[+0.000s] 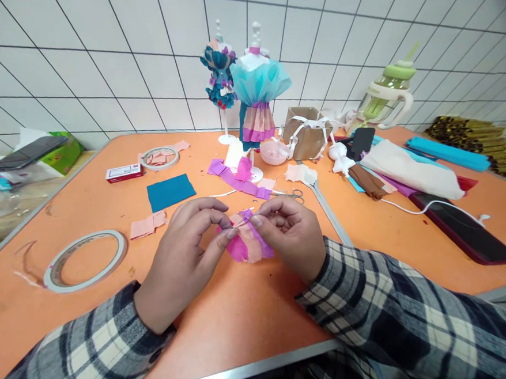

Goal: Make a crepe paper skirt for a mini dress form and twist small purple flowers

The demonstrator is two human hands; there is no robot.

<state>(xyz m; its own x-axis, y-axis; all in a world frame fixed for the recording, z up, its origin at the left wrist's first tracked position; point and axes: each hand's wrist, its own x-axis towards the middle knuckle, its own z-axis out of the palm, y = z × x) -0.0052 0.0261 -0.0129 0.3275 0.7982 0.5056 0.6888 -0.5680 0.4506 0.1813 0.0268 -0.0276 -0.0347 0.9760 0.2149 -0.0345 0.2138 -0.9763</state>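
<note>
My left hand (191, 240) and my right hand (290, 227) meet over the near middle of the table, thumbs and forefingers pinched. Between them hangs a gathered piece of crepe paper (251, 242) in magenta, peach and purple stripes. Both hands grip its upper edge, where a thin strand seems to run between the fingertips. Just behind lie small scissors (294, 196) and a purple paper strip (239, 182). A teal paper rectangle (170, 192) and folded peach paper (148, 224) are left of my left hand.
Two mini dress forms in paper dresses (261, 82) (220, 76) stand at the back. Tape rolls (121, 250) (176, 158) and a red box (124, 173) lie left. Right are a phone (463, 227), paper rolls (447, 154), a green-lidded bottle (385, 96) and a brown container (307, 132).
</note>
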